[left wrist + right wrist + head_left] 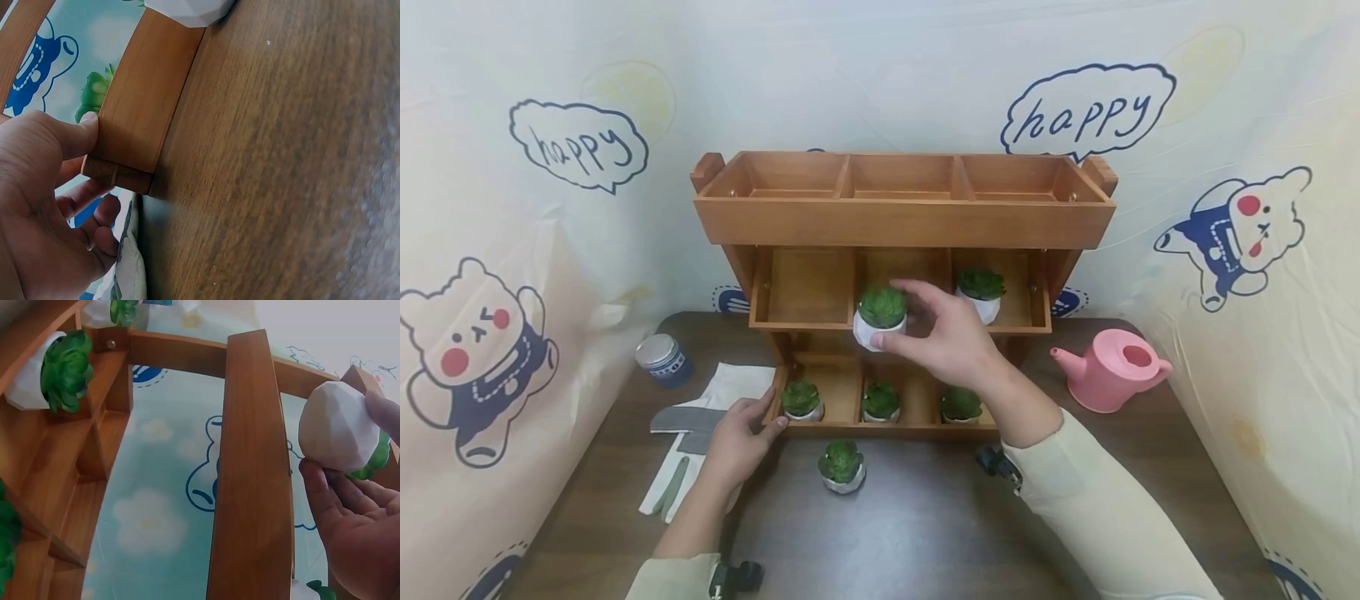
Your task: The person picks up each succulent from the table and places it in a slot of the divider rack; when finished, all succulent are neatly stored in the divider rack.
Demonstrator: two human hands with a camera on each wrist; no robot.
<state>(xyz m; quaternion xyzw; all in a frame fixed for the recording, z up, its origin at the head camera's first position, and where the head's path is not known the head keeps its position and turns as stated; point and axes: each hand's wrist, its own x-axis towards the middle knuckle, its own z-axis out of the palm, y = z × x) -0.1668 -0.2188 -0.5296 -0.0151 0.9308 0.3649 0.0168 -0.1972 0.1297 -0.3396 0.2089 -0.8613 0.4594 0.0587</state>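
Note:
My right hand (951,333) pinches a small potted succulent (882,312), green rosette in a white faceted pot, before the middle tier of a wooden three-tier shelf (902,223). In the right wrist view, thumb and fingers span the white pot (340,428). Low on the left, my left hand (741,442) grips the front corner of the bottom tier; the left wrist view has the thumb on the front board (140,106) and fingers behind its end. Another succulent (981,292) sits in the middle tier's right compartment. Three more line the bottom tier, including the left one (802,400).
One potted succulent (842,467) stands on the dark wood table (880,542) before the shelf. White-and-grey gloves (700,425) lie at left, near a blue jar (664,360) with a silver lid. At right stands a pink watering can (1108,371). Patterned cloth hangs behind.

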